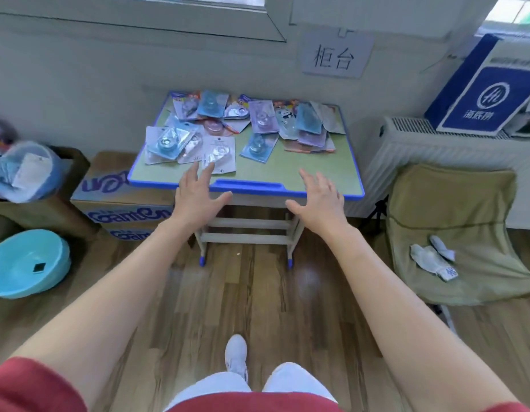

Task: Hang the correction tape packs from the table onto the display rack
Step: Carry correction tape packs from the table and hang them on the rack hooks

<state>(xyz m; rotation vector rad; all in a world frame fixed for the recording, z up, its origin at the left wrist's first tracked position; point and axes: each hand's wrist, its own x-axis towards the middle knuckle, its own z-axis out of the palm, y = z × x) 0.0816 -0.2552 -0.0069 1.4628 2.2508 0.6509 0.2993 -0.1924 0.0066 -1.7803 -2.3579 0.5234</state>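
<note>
Several correction tape packs (219,153) in blister cards lie scattered over a small green table with a blue rim (326,179), standing against the wall. Both my arms stretch out toward it. My left hand (198,193) hovers at the table's front edge with fingers spread, its fingertips just short of the nearest white pack. My right hand (320,194) hovers over the bare front right part of the tabletop, fingers straight, holding nothing. No display rack shows in this view.
Cardboard boxes (121,194) stand left of the table, with a turquoise basin (25,263) on the wooden floor. A bag of goods (25,171) sits at the far left. A khaki folding chair (457,233) and a radiator (436,150) stand to the right.
</note>
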